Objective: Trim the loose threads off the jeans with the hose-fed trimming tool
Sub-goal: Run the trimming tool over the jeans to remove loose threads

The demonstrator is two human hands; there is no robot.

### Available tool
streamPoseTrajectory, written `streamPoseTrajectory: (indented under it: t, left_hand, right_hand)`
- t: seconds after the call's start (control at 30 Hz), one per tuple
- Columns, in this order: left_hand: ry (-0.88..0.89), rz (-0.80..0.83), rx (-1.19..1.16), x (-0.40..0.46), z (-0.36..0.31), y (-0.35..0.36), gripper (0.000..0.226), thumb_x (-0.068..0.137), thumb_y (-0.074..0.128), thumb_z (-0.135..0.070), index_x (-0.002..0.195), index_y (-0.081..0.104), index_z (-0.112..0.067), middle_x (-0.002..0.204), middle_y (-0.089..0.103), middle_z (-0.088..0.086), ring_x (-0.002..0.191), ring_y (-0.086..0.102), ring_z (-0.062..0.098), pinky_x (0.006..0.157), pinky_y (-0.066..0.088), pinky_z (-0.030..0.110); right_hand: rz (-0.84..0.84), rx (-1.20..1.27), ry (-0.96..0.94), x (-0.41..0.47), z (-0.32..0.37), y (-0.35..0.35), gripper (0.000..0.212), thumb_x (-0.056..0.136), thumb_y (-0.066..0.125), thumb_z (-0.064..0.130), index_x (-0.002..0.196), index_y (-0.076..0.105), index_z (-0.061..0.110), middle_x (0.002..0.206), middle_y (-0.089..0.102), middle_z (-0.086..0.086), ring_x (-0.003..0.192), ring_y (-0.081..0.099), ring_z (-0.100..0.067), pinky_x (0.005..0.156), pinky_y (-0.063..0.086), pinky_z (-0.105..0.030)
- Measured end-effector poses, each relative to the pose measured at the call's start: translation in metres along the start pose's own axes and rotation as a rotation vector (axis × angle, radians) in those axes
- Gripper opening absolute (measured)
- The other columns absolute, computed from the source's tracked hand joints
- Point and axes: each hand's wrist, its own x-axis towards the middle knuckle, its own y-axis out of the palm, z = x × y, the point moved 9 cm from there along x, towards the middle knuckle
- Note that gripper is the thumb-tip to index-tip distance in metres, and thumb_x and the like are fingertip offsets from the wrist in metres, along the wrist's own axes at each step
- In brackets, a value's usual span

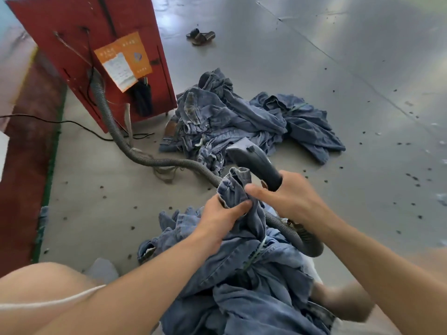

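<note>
Blue jeans [251, 274] lie bunched over my lap. My left hand [221, 218] grips a raised fold of them near the waistband [235, 187]. My right hand [292, 199] holds the dark grey trimming tool [254, 160] by its handle, thumb stretched toward the fabric. The tool's head points up and away, just above the held fold. Its ribbed grey hose [135, 155] runs from the tool across the floor to the red cabinet, with a second loop [300, 235] under my right wrist.
A red metal cabinet [96, 52] with an orange notice stands at the back left. A pile of blue jeans [242, 122] lies on the grey floor ahead. A black cable [72, 123] crosses the floor at left. Sandals [200, 36] sit farther back. My bare knee [48, 286] is bottom left.
</note>
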Motion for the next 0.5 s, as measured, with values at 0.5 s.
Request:
streamPoseTrajectory:
  t: [0.5]
  left_hand:
    - [-0.216, 0.013, -0.235, 0.003, 0.007, -0.021, 0.019, 0.092, 0.069, -0.009, 0.08, 0.082, -0.016, 0.102, 0.076, 0.016, 0.086, 0.069, 0.026, 0.08, 0.051, 0.035]
  right_hand:
    - [0.219, 0.231, 0.279, 0.038, -0.065, -0.008, 0.03, 0.084, 0.082, 0.028, 0.078, 0.062, 0.007, 0.061, 0.06, -0.011, 0.05, 0.058, -0.023, 0.043, 0.044, -0.026]
